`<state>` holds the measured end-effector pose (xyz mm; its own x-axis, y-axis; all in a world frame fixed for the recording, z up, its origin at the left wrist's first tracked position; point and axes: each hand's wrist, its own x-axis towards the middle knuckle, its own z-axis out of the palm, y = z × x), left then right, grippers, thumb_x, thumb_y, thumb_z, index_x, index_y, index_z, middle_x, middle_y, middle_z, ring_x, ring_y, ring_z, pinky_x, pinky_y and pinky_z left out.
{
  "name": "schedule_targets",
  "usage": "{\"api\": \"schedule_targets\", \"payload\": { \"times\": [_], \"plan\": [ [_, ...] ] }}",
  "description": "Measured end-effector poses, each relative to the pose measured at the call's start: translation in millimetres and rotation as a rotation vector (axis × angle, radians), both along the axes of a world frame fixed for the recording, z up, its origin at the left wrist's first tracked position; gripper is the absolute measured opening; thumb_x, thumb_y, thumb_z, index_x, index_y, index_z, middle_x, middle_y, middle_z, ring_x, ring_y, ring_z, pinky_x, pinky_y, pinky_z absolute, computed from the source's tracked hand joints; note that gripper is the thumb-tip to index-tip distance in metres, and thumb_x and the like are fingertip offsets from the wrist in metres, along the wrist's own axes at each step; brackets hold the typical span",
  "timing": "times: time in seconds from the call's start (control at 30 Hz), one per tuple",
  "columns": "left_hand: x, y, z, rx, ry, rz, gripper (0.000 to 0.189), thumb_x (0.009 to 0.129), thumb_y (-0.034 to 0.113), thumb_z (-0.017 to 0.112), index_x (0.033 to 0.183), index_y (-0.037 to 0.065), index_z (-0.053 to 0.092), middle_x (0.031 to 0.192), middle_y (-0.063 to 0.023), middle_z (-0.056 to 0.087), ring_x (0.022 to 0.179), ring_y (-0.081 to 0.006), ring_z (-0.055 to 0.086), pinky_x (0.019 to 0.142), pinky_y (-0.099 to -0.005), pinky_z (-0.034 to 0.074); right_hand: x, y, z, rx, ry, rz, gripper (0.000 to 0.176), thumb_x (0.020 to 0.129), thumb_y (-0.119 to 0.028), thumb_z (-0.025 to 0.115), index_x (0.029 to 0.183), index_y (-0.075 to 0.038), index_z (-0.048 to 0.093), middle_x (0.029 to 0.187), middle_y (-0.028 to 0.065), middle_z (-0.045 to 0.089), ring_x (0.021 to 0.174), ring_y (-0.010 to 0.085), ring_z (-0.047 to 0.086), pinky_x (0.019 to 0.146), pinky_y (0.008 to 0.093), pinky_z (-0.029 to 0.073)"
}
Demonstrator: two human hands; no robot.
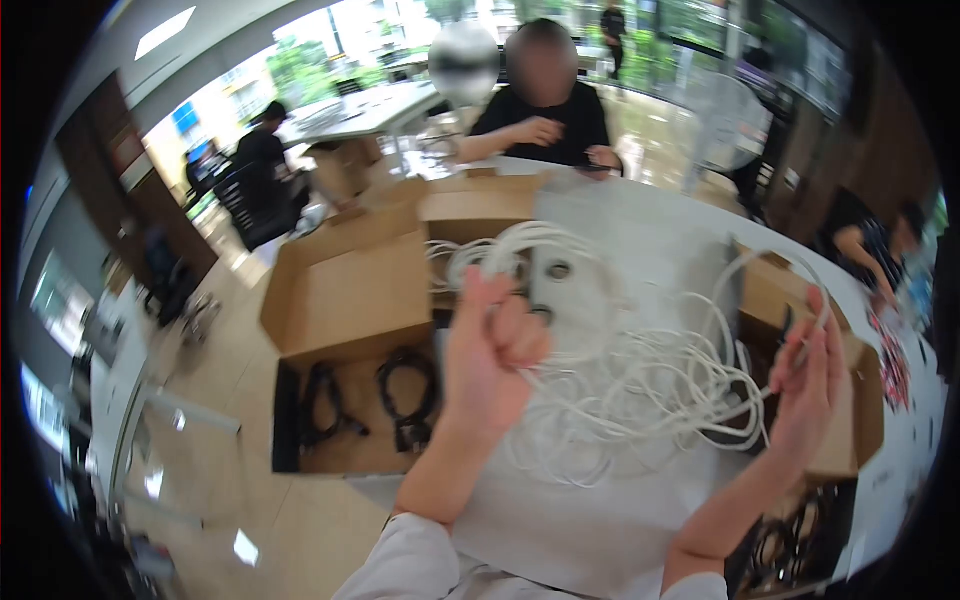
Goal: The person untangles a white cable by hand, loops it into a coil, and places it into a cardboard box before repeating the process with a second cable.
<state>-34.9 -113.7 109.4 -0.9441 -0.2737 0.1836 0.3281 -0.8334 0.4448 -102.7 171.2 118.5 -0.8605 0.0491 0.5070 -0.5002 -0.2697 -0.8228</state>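
Note:
My left hand (497,345) is closed around a looped bundle of white cable, raised above the table. Off to the right, my right hand (808,375) pinches another stretch of the same white cable (640,385), which arcs up over the fingers. Between both hands the cable lies in a loose, tangled heap on the white table (590,515). I cannot make out its ends in the tangle. Left of my left forearm, an open cardboard box (350,285) holds two coiled black cables (407,390).
Behind my left hand, another cardboard box (480,205) contains coiled white cable. More cardboard boxes (865,400) stand at the right, one with black cables (785,540) inside. A person in black (545,125) sits across the table; others sit farther off.

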Motion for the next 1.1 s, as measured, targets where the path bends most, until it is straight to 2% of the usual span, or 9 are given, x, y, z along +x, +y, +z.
{"api": "schedule_targets", "payload": {
  "times": [0.1,0.2,0.23,0.43,0.6,0.67,0.87,0.9,1.1],
  "plan": [
    [6.6,-4.0,1.3,0.004,0.052,-0.059,0.034,0.1,0.044,0.036,0.08,0.017,0.044,0.05,0.0079,0.015,0.043,-0.0058,0.015,0.045,-0.0232,0.018,2.7,-9.5,0.1,0.162,-0.015,-0.116,0.045,0.099,-0.016,0.044,0.141,-0.001,0.036,0.109,0.0082,0.057,0.083,0.0096,0.057,0.069,0.0212,0.048],
    [8.3,-8.1,0.3,-0.035,0.103,-0.055,0.035,0.101,0.045,0.033,0.081,0.017,0.042,0.05,0.0079,0.015,0.043,-0.0058,0.014,0.045,-0.0234,0.018,3.8,-26.7,-5.1,0.358,0.104,-0.251,0.051,0.097,-0.015,0.046,0.145,-0.004,0.029,0.132,0.0141,0.048,0.118,0.0181,0.049,0.101,0.0342,0.038],
    [9.2,-9.0,1.4,-0.029,0.111,-0.04,0.035,0.101,0.045,0.032,0.081,0.017,0.041,0.05,0.0079,0.015,0.043,-0.0058,0.014,0.045,-0.0235,0.018,3.1,-25.2,-7.0,0.468,0.093,-0.223,0.056,0.097,-0.014,0.046,0.147,-0.005,0.024,0.144,0.0162,0.036,0.132,0.022,0.036,0.11,0.0394,0.024],
    [11.5,-13.6,4.6,0.027,0.148,0.0,0.036,0.102,0.045,0.03,0.081,0.017,0.04,0.05,0.0079,0.015,0.044,-0.0062,0.013,0.046,-0.0236,0.018,7.6,-38.7,-9.2,0.691,0.279,-0.441,0.046,0.097,-0.017,0.046,0.139,-0.001,0.039,0.138,0.0179,0.044,0.127,0.0233,0.044,0.105,0.0354,0.032],
    [8.6,-10.2,3.1,0.042,0.146,0.06,0.037,0.101,0.046,0.029,0.081,0.017,0.04,0.05,0.0078,0.015,0.044,-0.0064,0.013,0.046,-0.0239,0.017,42.3,-44.5,-2.7,0.456,-0.003,0.718,0.038,0.096,-0.028,0.048,0.111,0.004,0.063,0.108,0.0156,0.066,0.101,0.0216,0.061,0.09,0.0296,0.043],
    [7.3,-7.6,2.1,0.059,0.149,0.054,0.037,0.101,0.046,0.029,0.081,0.017,0.04,0.05,0.0077,0.015,0.044,-0.0064,0.013,0.046,-0.024,0.017,46.5,-67.5,-5.9,0.658,-0.152,0.952,0.048,0.095,-0.037,0.049,0.117,0.005,0.056,0.114,0.016,0.063,0.109,0.0235,0.057,0.088,0.0321,0.045],
    [10.2,4.2,-2.5,0.147,0.168,-0.006,0.037,0.101,0.047,0.028,0.082,0.017,0.039,0.052,0.0065,0.015,0.045,-0.008,0.013,0.049,-0.0252,0.019,32.8,-113.7,-35.1,-0.356,-0.655,1.087,0.055,0.097,-0.039,0.048,0.134,0.0,0.038,0.127,0.0168,0.054,0.119,0.0243,0.05,0.091,0.0383,0.045],
    [10.5,5.8,-2.5,0.166,0.169,-0.032,0.037,0.101,0.046,0.027,0.082,0.017,0.039,0.052,0.0064,0.015,0.045,-0.008,0.014,0.049,-0.0252,0.019,30.8,-116.4,-32.2,-0.442,-0.642,0.887,0.046,0.098,-0.032,0.047,0.132,-0.002,0.042,0.118,0.0131,0.059,0.105,0.0212,0.057,0.084,0.0358,0.048],
    [1.1,15.4,-9.2,0.203,0.055,-0.278,0.037,0.101,0.046,0.028,0.082,0.016,0.037,0.054,0.0056,0.016,0.048,-0.0082,0.016,0.05,-0.0248,0.021,3.1,-102.4,-43.2,-0.251,-0.297,0.41,0.039,0.098,-0.023,0.049,0.131,-0.002,0.046,0.093,0.0005,0.055,0.075,0.0058,0.052,0.07,0.025,0.045]
  ]
}}
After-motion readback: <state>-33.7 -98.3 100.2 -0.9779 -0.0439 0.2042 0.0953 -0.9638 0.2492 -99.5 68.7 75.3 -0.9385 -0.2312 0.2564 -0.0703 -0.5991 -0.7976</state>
